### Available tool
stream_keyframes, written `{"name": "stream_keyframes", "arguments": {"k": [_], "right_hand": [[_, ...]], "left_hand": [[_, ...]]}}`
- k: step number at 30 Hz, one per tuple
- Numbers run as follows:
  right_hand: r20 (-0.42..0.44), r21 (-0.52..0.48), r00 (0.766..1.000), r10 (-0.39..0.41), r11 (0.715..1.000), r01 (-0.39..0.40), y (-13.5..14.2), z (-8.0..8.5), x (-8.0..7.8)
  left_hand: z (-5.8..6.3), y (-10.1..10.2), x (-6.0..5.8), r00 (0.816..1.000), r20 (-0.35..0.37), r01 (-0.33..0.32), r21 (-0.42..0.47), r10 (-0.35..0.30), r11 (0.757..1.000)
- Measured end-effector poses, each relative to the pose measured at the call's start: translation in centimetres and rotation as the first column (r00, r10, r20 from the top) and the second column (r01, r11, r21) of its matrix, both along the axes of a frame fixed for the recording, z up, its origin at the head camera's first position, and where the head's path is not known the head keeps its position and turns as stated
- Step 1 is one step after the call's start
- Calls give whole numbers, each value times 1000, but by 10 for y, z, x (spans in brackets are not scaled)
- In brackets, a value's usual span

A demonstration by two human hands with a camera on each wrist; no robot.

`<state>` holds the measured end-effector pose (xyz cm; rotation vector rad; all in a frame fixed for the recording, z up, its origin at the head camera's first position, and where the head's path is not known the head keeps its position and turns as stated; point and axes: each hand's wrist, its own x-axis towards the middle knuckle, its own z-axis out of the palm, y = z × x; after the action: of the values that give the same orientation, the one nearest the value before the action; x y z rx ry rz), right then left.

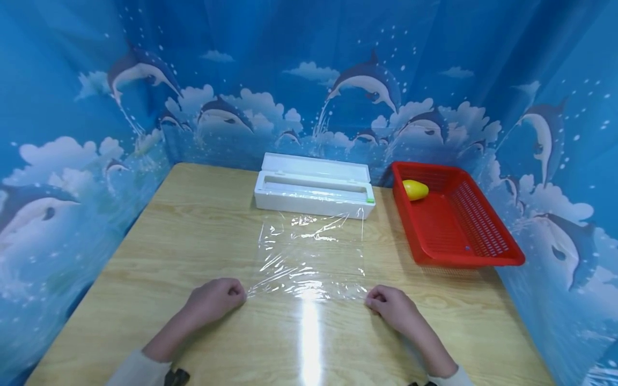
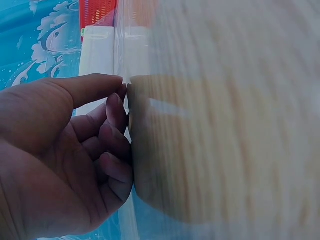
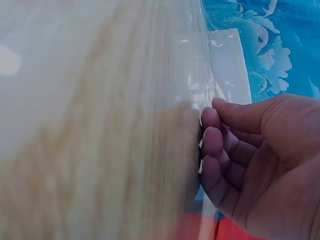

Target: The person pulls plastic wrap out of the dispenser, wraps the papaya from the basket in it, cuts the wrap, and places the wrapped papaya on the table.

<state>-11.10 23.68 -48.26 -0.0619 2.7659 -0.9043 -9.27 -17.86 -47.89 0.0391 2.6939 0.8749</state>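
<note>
A clear sheet of plastic wrap (image 1: 314, 262) stretches from the white dispenser box (image 1: 314, 201) toward me, low over the wooden table. My left hand (image 1: 219, 300) pinches its near left corner between thumb and fingers. At the near right corner my right hand (image 1: 393, 308) pinches the wrap the same way. Both hands sit close to the tabletop, fingers curled, as the left hand (image 2: 75, 145) in the left wrist view and the right hand (image 3: 260, 155) in the right wrist view show. The box's lid (image 1: 316, 167) stands raised at the back.
A red plastic basket (image 1: 415, 241) stands at the right with a yellow, rounded item (image 1: 415, 190) inside. A small green piece (image 1: 370, 200) sits at the box's right end. Blue curtains (image 1: 309, 64) with dolphins surround the wooden table (image 1: 193, 230) at the back and sides.
</note>
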Motion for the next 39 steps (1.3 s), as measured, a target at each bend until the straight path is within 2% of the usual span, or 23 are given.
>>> {"name": "stream_keyframes", "arguments": {"k": [7, 11, 14, 16, 22, 24, 28, 32, 39], "right_hand": [[47, -91, 999, 15, 996, -11, 4, 4, 1], [37, -69, 994, 106, 992, -103, 9, 13, -2], [5, -55, 981, 194, 980, -193, 15, 28, -9], [-10, -61, 977, 211, 975, -212, 19, 40, -15], [-107, -84, 982, 155, 983, -164, 32, 85, -32], [-167, -82, 976, 140, 984, -155, 37, 99, -38], [-220, -90, 971, 96, 989, -118, 47, 123, -53], [-228, -120, 972, 65, 988, -95, 61, 137, -73], [-199, -112, 980, 7, 993, -29, 83, 148, -119]], "left_hand": [[-1, 1, 0, 1000, -10, 1, -1, -1, 1000], [-1, 1, 1, 1000, -6, -2, 3, 2, 1000], [1, 1, 1, 1000, 6, -7, 12, 7, 1000], [1, 1, 1, 1000, 8, -10, 23, 10, 1000], [-1, 1, 1, 1000, 10, -3, 36, 3, 999], [-2, 1, 1, 1000, 11, -2, 35, 2, 999], [-4, -1, 2, 1000, 4, -6, 40, 6, 999], [-4, -2, 3, 1000, 5, -12, 45, 12, 999], [-1, 0, 3, 1000, 17, -19, 51, 18, 999]]}}
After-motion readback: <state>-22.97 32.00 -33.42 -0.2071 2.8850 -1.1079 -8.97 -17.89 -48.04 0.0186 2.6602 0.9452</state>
